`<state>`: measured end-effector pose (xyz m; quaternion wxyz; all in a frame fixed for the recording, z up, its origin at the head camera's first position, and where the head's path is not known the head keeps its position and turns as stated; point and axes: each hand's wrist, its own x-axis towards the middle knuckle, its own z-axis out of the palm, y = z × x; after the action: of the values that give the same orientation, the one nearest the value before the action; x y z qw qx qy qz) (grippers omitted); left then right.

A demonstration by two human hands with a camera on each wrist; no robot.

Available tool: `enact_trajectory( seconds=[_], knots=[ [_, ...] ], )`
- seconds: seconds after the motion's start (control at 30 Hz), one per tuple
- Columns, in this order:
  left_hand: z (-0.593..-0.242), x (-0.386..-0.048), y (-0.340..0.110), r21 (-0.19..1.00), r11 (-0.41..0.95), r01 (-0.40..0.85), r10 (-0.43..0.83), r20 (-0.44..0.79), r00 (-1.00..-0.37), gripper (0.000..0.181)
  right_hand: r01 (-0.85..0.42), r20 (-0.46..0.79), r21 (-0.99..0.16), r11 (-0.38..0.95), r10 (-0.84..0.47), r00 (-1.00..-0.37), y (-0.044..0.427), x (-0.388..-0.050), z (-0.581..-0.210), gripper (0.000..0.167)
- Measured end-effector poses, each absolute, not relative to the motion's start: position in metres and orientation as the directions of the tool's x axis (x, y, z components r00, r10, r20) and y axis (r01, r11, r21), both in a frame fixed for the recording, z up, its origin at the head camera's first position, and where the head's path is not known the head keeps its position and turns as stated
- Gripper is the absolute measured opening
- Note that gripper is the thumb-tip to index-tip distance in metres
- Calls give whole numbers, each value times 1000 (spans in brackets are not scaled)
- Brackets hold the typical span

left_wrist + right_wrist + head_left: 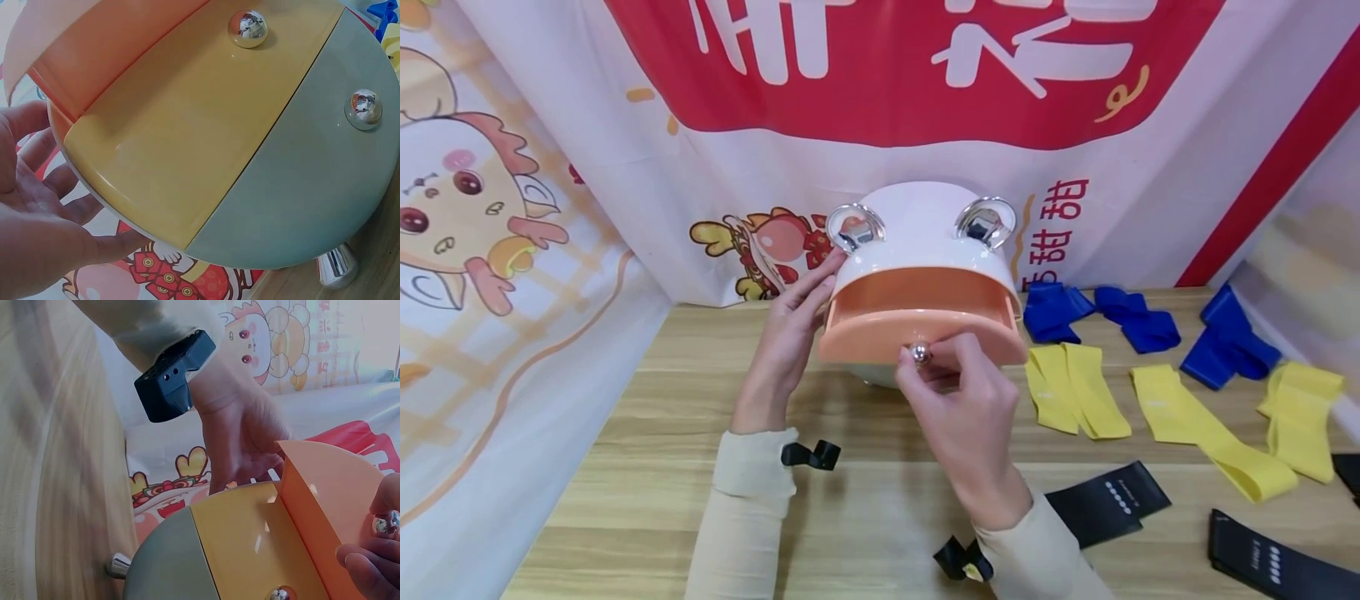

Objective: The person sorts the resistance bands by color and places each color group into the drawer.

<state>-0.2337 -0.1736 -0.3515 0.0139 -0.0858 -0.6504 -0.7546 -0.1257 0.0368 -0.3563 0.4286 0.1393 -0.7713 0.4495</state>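
Note:
A round white cabinet (pixel 921 221) with two silver ring ears stands against the backdrop. Its top orange drawer (pixel 880 333) is pulled out, while the yellow drawer (pixel 181 131) and grey-green drawer (pixel 294 169) below are closed. My right hand (pixel 966 408) pinches the silver knob (pixel 920 353) of the orange drawer between thumb and fingers. My left hand (pixel 786 342) rests along the cabinet's left side, fingers extended; in the left wrist view the hand (pixel 44 200) lies at the rim.
Blue strips (pixel 1138 321) and yellow strips (pixel 1078 392) lie on the wooden table (pixel 647 467) to the right. Black packets (pixel 1108 504) lie nearer the front right. A printed cloth (pixel 760 167) hangs behind, and a silver foot (pixel 337 267) shows under the cabinet.

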Motion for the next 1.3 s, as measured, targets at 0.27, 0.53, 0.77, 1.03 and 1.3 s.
enact_trajectory(
  seconds=[0.27,0.53,0.77,1.03,1.3],
  knots=[
    [-351,-234,-176,981,-121,149,97,161,-982,42,-627,811,-545,557,157,-564,39,-118,-354,24],
    [-350,-233,-176,981,-118,151,98,163,-982,43,-648,805,-543,534,113,-582,42,-111,-353,23],
    [-352,-234,-176,981,-122,149,96,161,-982,43,-647,801,-534,545,81,-593,44,-109,-354,24],
    [-353,-233,-176,980,-130,154,93,167,-982,43,-672,809,-537,510,85,-582,46,-109,-356,23],
    [-354,-234,-174,980,-124,155,99,168,-981,43,-668,809,-527,525,70,-583,48,-108,-356,24]
  ],
)
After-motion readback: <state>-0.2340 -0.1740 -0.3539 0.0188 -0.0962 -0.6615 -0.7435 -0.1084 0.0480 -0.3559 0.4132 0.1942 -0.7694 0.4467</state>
